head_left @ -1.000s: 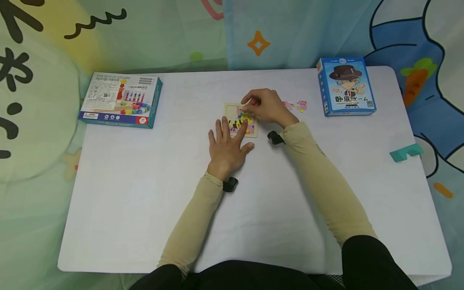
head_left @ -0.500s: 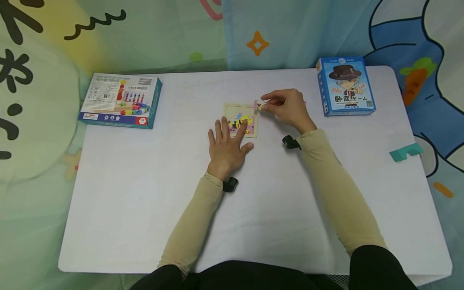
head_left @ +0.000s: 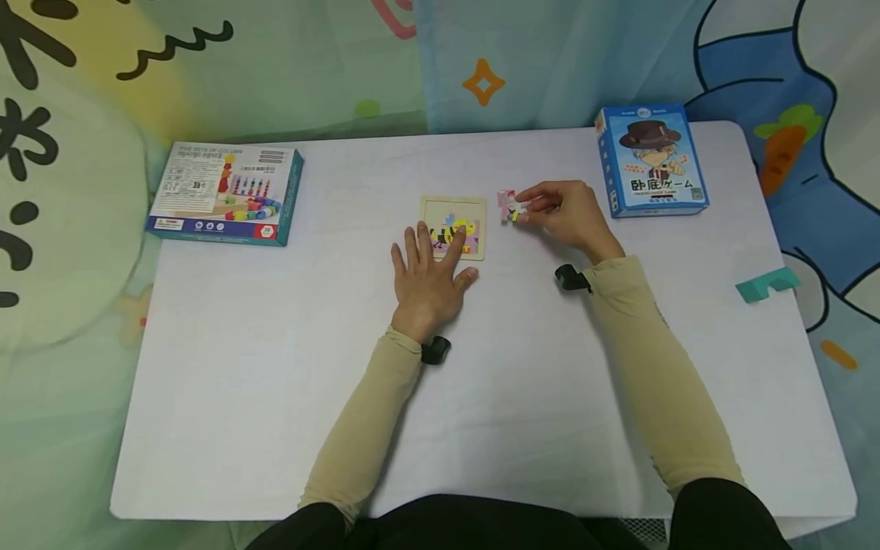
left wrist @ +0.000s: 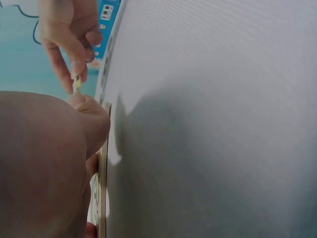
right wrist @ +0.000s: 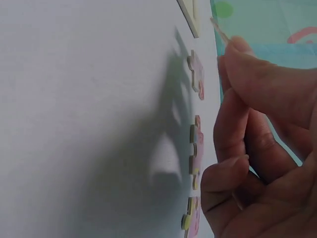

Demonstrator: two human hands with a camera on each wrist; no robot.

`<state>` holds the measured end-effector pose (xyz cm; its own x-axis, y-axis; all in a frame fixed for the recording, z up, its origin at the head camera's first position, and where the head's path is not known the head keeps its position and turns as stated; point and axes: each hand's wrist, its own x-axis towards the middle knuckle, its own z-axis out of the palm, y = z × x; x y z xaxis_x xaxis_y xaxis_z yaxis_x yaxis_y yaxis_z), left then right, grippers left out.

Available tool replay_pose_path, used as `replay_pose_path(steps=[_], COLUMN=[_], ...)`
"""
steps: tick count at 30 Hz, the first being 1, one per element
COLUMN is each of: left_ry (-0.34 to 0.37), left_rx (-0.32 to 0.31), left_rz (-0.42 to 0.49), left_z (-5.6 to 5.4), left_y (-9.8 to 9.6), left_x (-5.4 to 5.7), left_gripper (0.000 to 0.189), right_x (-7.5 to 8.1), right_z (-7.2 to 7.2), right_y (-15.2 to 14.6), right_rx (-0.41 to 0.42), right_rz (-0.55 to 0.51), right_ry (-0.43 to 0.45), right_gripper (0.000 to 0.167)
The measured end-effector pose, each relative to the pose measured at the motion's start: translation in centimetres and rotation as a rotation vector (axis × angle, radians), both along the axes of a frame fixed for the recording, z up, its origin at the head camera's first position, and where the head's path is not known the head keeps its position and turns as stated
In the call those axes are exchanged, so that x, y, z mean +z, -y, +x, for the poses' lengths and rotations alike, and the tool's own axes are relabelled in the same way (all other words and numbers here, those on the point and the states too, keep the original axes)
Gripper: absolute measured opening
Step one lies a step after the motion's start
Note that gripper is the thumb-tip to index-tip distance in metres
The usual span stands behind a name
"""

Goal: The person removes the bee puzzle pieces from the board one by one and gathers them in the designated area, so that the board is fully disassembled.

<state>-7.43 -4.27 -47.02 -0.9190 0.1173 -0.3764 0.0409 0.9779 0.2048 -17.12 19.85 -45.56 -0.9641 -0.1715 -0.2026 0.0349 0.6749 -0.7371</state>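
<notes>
My left hand (head_left: 426, 286) lies with spread, straight fingers on the lower part of a small wooden puzzle tray (head_left: 454, 201). Joined pieces with a yellow and black picture (head_left: 454, 233) fill the tray's lower part, partly under the fingers. To the right of the tray, my right hand (head_left: 567, 218) pinches a thin pink puzzle piece (head_left: 506, 205) between thumb and fingers. In the right wrist view, this puzzle piece (right wrist: 220, 30) is held above the table, seen edge-on. Below the hand lie loose puzzle pieces (right wrist: 196, 153) in a row, mostly hidden in the head view.
A white and teal game box (head_left: 223, 191) lies at the table's back left. A blue card-game box (head_left: 653, 164) sits at the back right. Near the right edge is a green arch-shaped block (head_left: 768, 284). A printed cloth (head_left: 309, 69) hangs behind the white table (head_left: 275, 382).
My right hand has moved right, from over the tray's upper part to beside it, carrying the puzzle piece. The left hand has stayed on the tray.
</notes>
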Motion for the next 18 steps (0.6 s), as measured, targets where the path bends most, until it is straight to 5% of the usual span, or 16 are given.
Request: replay_pose_path(steps=[18], left_ry=[-0.001], left_rx=[0.021], left_rz=[0.019], left_z=[0.0], left_y=[-0.5], left_x=[0.1], left_gripper=[0.073], right_x=[-1.1], right_z=[0.2], right_y=[0.0], right_rx=[0.111], right_rz=[0.076], right_ry=[-0.011], right_gripper=[0.023])
